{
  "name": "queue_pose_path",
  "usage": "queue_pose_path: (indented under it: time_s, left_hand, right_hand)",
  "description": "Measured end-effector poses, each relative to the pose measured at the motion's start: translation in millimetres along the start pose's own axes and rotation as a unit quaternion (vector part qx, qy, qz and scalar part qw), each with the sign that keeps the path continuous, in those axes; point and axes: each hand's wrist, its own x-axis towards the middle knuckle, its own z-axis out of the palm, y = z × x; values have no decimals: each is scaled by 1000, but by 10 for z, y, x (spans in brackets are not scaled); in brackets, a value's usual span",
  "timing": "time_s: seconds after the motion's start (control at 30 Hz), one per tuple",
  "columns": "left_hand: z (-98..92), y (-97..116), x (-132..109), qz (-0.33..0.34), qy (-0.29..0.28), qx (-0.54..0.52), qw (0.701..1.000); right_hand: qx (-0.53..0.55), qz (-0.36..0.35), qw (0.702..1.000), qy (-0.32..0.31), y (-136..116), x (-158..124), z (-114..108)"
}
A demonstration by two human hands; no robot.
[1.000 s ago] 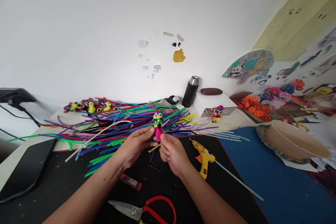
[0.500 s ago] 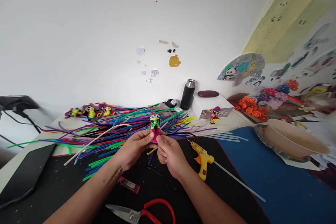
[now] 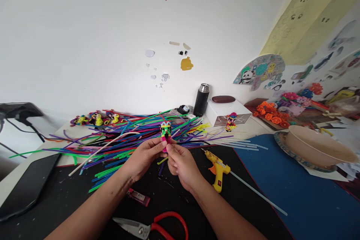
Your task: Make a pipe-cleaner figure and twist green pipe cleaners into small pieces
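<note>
A small pipe-cleaner figure point(image 3: 165, 133) with a green face, dark beard and pink body stands upright between my hands, in the middle of the view. My left hand point(image 3: 147, 155) pinches its lower body from the left. From the right, the thumb and fingers of my right hand point(image 3: 181, 161) close on the same pink part. The figure's lower end is hidden behind my fingers. Behind it spreads a heap of coloured pipe cleaners point(image 3: 135, 131). A yellow hot glue gun point(image 3: 218, 170) with a long glue stick lies to the right of my right hand.
Red-handled scissors point(image 3: 140, 228) and a pink small box point(image 3: 139, 197) lie on the black mat near my forearms. A black tablet-like slab point(image 3: 29, 187) is at left. Toward the wall stand a black flask point(image 3: 201, 101), a white box point(image 3: 239, 114) and another figure point(image 3: 231, 121). A bowl point(image 3: 317, 148) sits at right.
The view has shifted very slightly. Both hands keep their pinch on the figure, with hardly any visible movement.
</note>
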Motion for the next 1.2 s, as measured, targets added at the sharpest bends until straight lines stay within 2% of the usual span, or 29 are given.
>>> queue_pose_path:
  time_s: [0.37, 0.57, 0.97, 1.2]
  left_hand:
    - [-32, -17, 10, -13, 0, -16, 1000]
    - [-36, 24, -4, -13, 22, -27, 999]
    - [35, 105, -78, -3, 55, 57, 997]
    - [4, 68, -68, -1, 57, 45, 997]
  right_hand:
    - [-2, 2, 1000, 2, 2, 3, 3]
    - [-14, 0, 1000, -4, -10, -11, 1]
    - [-25, 1, 1000, -17, 14, -5, 20]
    - [-29, 5, 999, -21, 4, -25, 30]
